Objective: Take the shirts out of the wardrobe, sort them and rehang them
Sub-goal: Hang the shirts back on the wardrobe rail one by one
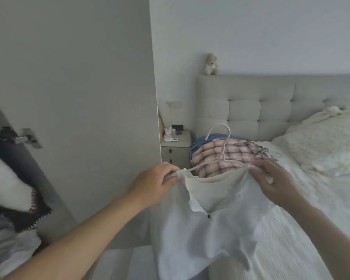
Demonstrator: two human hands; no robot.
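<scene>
I hold up a white shirt (206,229) with a small zip at the neck, above the edge of the bed. My left hand (154,184) pinches its left shoulder. Over on the other shoulder, my right hand (275,182) grips the cloth. A pale pink hanger (223,144) sits in the neckline, its hook standing up. Behind the shirt, a pink plaid shirt (230,156) lies on a blue garment (216,138) on the bed. The wardrobe door (73,98) stands open at the left, with dark and white clothes (10,186) inside.
The bed (295,229) with a white cover fills the right, with pillows (321,146) and a padded headboard (271,106). A grey nightstand (176,148) with small items stands between wardrobe and bed. A teddy bear (210,64) sits on the headboard.
</scene>
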